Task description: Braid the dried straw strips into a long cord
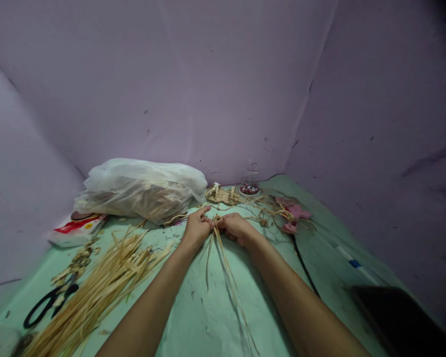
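My left hand (198, 227) and my right hand (236, 228) meet near the middle of the green surface, both closed on a small piece of woven straw. Long pale straw strands (223, 258) hang from between the fingers toward me. The left thumb or a finger points up and away from the others. Just beyond the hands lies a small woven straw sandal-like piece (222, 194) with a white bit at one end. My fingertips cover most of the held piece.
A bundle of dry straw strips (100, 282) lies at left, beside black-handled scissors (46, 302). Behind it sit a stuffed plastic bag (144, 188) and a red-white packet (76, 229). At right are a bead container (249, 188), a pink glue gun (299, 211) with a cord and a dark flat object (397, 322).
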{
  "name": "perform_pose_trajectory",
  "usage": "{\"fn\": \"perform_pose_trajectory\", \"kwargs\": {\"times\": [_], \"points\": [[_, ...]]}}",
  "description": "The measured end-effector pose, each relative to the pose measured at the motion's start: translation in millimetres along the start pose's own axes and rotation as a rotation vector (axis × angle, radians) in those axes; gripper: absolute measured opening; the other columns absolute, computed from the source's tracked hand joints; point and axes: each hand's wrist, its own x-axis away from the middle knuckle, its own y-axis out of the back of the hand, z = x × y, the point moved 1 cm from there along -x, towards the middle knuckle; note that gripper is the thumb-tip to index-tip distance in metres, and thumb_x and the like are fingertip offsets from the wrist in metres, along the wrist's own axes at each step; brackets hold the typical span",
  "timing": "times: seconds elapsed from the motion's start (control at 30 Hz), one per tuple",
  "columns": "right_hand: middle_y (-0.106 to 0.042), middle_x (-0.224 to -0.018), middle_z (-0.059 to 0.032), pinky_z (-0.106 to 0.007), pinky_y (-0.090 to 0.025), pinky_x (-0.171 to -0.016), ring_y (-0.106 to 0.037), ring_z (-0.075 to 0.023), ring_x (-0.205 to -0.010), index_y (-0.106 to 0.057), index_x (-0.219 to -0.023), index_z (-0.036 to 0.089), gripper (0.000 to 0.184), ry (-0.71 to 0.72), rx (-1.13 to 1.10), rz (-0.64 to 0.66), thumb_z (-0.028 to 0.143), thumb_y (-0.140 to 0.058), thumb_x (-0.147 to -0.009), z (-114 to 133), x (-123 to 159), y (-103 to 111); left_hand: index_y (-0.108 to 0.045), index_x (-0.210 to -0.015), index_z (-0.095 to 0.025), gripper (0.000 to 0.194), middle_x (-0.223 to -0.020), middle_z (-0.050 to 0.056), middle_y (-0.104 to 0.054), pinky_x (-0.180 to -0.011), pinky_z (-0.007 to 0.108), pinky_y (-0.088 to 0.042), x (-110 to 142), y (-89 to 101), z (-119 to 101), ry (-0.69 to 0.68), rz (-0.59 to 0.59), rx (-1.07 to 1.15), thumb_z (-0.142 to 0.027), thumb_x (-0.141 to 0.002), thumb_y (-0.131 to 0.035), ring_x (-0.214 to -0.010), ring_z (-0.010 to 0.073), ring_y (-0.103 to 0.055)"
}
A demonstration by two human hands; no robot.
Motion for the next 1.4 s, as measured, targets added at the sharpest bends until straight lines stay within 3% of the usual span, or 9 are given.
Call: {"fn": "perform_pose_trajectory", "kwargs": {"times": [0.13, 0.27, 0.43, 0.63, 0.97, 1.17, 1.4], "points": [[-0.039, -0.033, 0.0056, -0.018, -0.011, -0.03, -0.019, -0.0019, -0.026, -0.047, -0.05, 0.013, 0.013, -0.006, -0.013, 0.018, 0.011, -0.05, -0.062, -0.8, -0.7, 0.2, -0.056, -0.106, -0.004, 0.054, -0.043, -0.007, -0.042, -0.04, 0.017, -0.025, 3.5, 0.0, -5.2, 0.095, 0.064, 0.065, -0.006, -0.053, -0.052, -0.038, 0.004, -0.033], [-0.038, -0.033, 0.0058, -0.019, -0.011, -0.03, -0.019, -0.0022, -0.026, -0.047, -0.051, 0.013, 0.012, -0.01, -0.018, 0.021, 0.01, -0.048, -0.062, -1.4, -1.1, 0.8, -0.058, -0.103, -0.007, 0.05, -0.043, -0.008, -0.04, -0.037, 0.017, -0.018, 7.2, 0.9, -10.9, 0.15, 0.108, 0.137, -0.007, -0.053, -0.053, -0.034, 0.0024, -0.027], [-0.037, -0.033, 0.0065, -0.019, -0.01, -0.03, -0.018, -0.0018, -0.027, -0.047, -0.05, 0.013, 0.012, 0.003, -0.019, 0.016, 0.012, -0.051, -0.061, -2.3, -1.7, 1.0, -0.061, -0.077, -0.01, 0.028, -0.041, -0.008, -0.04, -0.036, 0.016, -0.017, 9.0, 0.7, -13.6, 0.171, 0.103, 0.158, -0.007, -0.051, -0.052, -0.033, 0.0016, -0.027], [-0.044, -0.035, 0.0043, -0.019, -0.011, -0.029, -0.019, -0.002, -0.026, -0.05, -0.052, 0.012, 0.008, -0.013, -0.009, 0.015, 0.011, -0.05, -0.06, -4.2, -3.6, 1.2, -0.058, -0.06, -0.011, 0.011, -0.036, -0.006, -0.041, -0.035, 0.015, -0.02, 7.8, 0.0, -10.4, 0.204, 0.036, 0.138, -0.008, -0.05, -0.055, -0.032, 0.0024, -0.03], [-0.056, -0.044, -0.0014, -0.019, -0.011, -0.029, -0.02, -0.0019, -0.026, -0.053, -0.055, 0.01, 0.009, -0.052, -0.011, 0.029, 0.009, -0.047, -0.061, 0.3, 0.2, 1.4, -0.064, -0.058, -0.011, 0.01, -0.037, -0.003, -0.047, -0.042, 0.019, -0.03, 0.7, 3.1, -2.6, 0.051, 0.054, -0.073, -0.01, -0.054, -0.055, -0.038, 0.0068, -0.04], [-0.053, -0.041, -0.0002, -0.019, -0.011, -0.029, -0.02, -0.0024, -0.026, -0.053, -0.054, 0.01, 0.01, -0.068, -0.019, 0.036, 0.009, -0.047, -0.062, 0.2, -0.7, 2.2, -0.067, -0.06, -0.012, 0.014, -0.045, -0.001, -0.054, -0.049, 0.021, -0.034, -6.0, 9.2, 5.2, -0.105, 0.147, -0.19, -0.018, -0.06, -0.054, -0.047, 0.0102, -0.047], [-0.043, -0.037, 0.0034, -0.019, -0.011, -0.031, -0.02, -0.0022, -0.028, -0.048, -0.048, 0.012, 0.014, -0.074, -0.026, 0.046, 0.01, -0.047, -0.062, -1.7, -2.7, 1.7, -0.067, -0.061, -0.014, 0.015, -0.057, 0.002, -0.063, -0.057, 0.022, -0.039, -3.6, 9.7, 7.6, -0.254, 0.097, -0.345, -0.022, -0.061, -0.055, -0.057, 0.013, -0.053]]}}
